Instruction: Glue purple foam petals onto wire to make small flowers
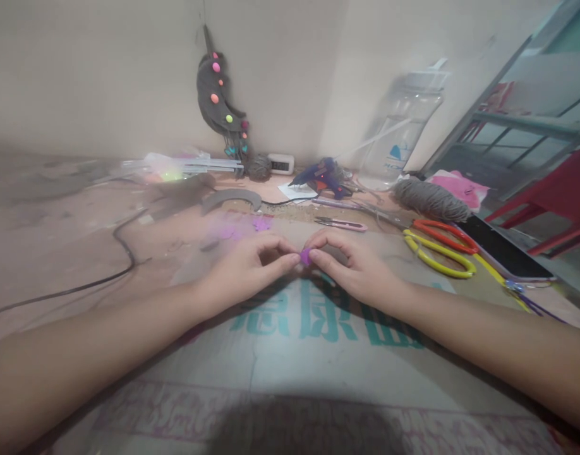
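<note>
Between the fingertips of both hands is a small purple piece (306, 256), perhaps felt or paper; its exact shape is too small to tell. My left hand (256, 262) pinches its left side with thumb and forefinger. On the other side, my right hand (349, 262) pinches it the same way. Just beyond my left hand lie more purple scraps (261, 224), partly blurred. A pair of pink thread snips (342, 224) rests behind my right hand. Under both hands spreads a printed sheet (290, 366) with green characters.
Large scissors (439, 253) with red and yellow handles and a phone (503, 246) lie at right. Behind are a glue gun (321, 177), grey yarn (432, 199), a clear bottle (398, 133) and a small digital clock (281, 164). A black cord (124, 243) crosses the left side.
</note>
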Motion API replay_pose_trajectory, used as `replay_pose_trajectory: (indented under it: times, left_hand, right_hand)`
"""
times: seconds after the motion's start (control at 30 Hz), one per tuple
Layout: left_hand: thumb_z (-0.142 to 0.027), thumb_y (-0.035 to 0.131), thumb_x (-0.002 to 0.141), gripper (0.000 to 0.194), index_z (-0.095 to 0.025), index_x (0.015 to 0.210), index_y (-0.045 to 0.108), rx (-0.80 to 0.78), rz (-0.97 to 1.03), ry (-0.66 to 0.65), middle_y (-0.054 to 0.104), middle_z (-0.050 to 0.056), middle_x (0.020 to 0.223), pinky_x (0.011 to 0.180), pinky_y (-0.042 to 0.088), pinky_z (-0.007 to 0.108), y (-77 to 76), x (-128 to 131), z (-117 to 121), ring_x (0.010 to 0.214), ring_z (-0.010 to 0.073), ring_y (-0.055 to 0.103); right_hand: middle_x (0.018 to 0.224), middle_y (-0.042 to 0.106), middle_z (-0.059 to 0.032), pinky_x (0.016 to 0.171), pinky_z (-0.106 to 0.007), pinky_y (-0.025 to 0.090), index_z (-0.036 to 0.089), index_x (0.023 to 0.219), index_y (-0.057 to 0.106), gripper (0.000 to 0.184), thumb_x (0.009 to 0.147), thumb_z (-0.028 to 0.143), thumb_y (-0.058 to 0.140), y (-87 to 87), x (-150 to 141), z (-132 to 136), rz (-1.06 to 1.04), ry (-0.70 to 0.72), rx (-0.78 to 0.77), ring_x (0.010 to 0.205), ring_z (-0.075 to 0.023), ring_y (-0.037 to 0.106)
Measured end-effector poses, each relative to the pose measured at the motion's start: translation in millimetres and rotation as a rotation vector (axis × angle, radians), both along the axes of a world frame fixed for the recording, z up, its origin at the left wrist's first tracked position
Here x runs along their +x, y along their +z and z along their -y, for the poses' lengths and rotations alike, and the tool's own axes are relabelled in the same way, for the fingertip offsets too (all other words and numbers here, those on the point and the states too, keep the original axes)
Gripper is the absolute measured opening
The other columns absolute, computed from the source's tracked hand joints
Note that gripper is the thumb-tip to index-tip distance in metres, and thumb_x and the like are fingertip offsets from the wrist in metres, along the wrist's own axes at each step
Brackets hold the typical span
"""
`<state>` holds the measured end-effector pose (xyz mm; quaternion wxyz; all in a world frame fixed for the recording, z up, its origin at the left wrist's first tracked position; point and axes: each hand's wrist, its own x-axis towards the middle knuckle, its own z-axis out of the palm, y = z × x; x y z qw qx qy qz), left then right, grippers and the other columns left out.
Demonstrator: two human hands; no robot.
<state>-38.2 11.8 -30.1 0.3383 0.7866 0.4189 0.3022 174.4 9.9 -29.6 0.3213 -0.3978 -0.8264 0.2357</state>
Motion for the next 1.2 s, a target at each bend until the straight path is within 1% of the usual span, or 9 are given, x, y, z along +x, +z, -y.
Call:
replay_pose_trajectory:
  times: [0.17, 0.33, 0.4, 0.5, 0.6, 0.77, 0.97, 1.07, 1.2]
  left_hand:
    - [-0.038, 0.055, 0.09, 0.023, -0.02, 0.083, 0.067, -0.01, -0.014, 0.009, 0.068, 0.001, 0.081, 0.071, 0.045, 0.027, -0.4, 1, 0, 0.077, 0.0167, 0.061]
    - [-0.039, 0.054, 0.09, 0.024, -0.019, 0.082, 0.064, -0.09, 0.033, 0.046, 0.07, 0.002, 0.083, 0.074, 0.046, 0.028, 1.5, 2, -1, 0.079, 0.0176, 0.063]
    - [-0.04, 0.055, 0.089, 0.025, -0.018, 0.081, 0.063, -0.128, 0.051, 0.079, 0.071, 0.003, 0.084, 0.075, 0.047, 0.029, 1.6, 2, -1, 0.081, 0.0186, 0.064]
    - [-0.043, 0.055, 0.089, 0.027, -0.018, 0.08, 0.06, -0.179, 0.102, 0.105, 0.07, 0.004, 0.081, 0.071, 0.047, 0.029, -0.6, 1, -4, 0.078, 0.0189, 0.065]
    - [-0.044, 0.055, 0.088, 0.027, -0.018, 0.078, 0.058, -0.193, 0.143, 0.108, 0.068, 0.003, 0.079, 0.067, 0.045, 0.027, -3.8, 1, -6, 0.075, 0.018, 0.063]
    - [-0.043, 0.055, 0.087, 0.026, -0.019, 0.077, 0.058, -0.204, 0.161, 0.122, 0.064, 0.001, 0.075, 0.061, 0.042, 0.024, -4.0, 1, -7, 0.069, 0.0161, 0.058]
    - [-0.045, 0.055, 0.087, 0.027, -0.019, 0.08, 0.059, -0.227, 0.203, 0.111, 0.058, -0.001, 0.069, 0.058, 0.04, 0.023, -4.9, 0, -9, 0.064, 0.0143, 0.054]
    - [-0.045, 0.055, 0.087, 0.028, -0.018, 0.082, 0.06, -0.239, 0.212, 0.1, 0.056, -0.002, 0.068, 0.059, 0.04, 0.023, -6.4, -1, -10, 0.065, 0.0144, 0.053]
    - [-0.045, 0.054, 0.088, 0.029, -0.018, 0.078, 0.058, -0.244, 0.192, 0.109, 0.057, -0.001, 0.069, 0.059, 0.039, 0.023, -5.9, -1, -9, 0.065, 0.0146, 0.053]
  right_hand:
    - [0.088, 0.067, -0.0033, 0.08, -0.031, 0.047, 0.019, 0.091, 0.06, 0.016, 0.095, 0.03, 0.049, -0.5, 0, 4, -0.019, 0.003, 0.006, 0.086, -0.0165, 0.062]
    - [0.093, 0.067, -0.0048, 0.082, -0.029, 0.048, 0.018, 0.097, 0.059, 0.011, 0.091, 0.027, 0.055, 24.6, 17, -4, -0.042, -0.154, 0.238, 0.09, -0.0173, 0.062]
    - [0.084, 0.066, -0.0026, 0.076, -0.028, 0.047, 0.018, 0.089, 0.06, 0.011, 0.09, 0.028, 0.055, 36.3, 29, -17, -0.015, -0.25, 0.26, 0.081, -0.0166, 0.062]
    - [0.072, 0.063, -0.0006, 0.069, -0.029, 0.046, 0.018, 0.076, 0.057, 0.023, 0.09, 0.036, 0.054, 40.9, 51, -43, 0.036, -0.369, 0.155, 0.07, -0.0157, 0.059]
    - [0.093, 0.067, -0.0052, 0.08, -0.033, 0.049, 0.017, 0.093, 0.059, 0.013, 0.085, 0.027, 0.056, 30.3, 71, -69, 0.04, -0.42, 0.176, 0.084, -0.0183, 0.063]
    - [0.117, 0.066, -0.0106, 0.089, -0.036, 0.05, 0.016, 0.121, 0.055, 0.04, 0.081, 0.024, 0.059, 20.3, 86, -98, 0.011, -0.421, 0.058, 0.093, -0.0179, 0.065]
    - [0.087, 0.067, -0.0077, 0.073, -0.034, 0.049, 0.012, 0.109, 0.067, 0.034, 0.078, 0.02, 0.059, 43.2, 83, -141, 0.061, -0.618, 0.042, 0.071, -0.0185, 0.06]
    - [0.09, 0.071, -0.0079, 0.072, -0.03, 0.049, 0.013, 0.11, 0.068, 0.033, 0.079, 0.022, 0.062, 47.3, 74, -160, 0.056, -0.572, -0.034, 0.072, -0.0175, 0.062]
    - [0.094, 0.074, -0.0056, 0.078, -0.028, 0.049, 0.016, 0.1, 0.07, 0.029, 0.074, 0.029, 0.073, 34.2, 53, -171, 0.086, -0.42, -0.102, 0.081, -0.0176, 0.065]
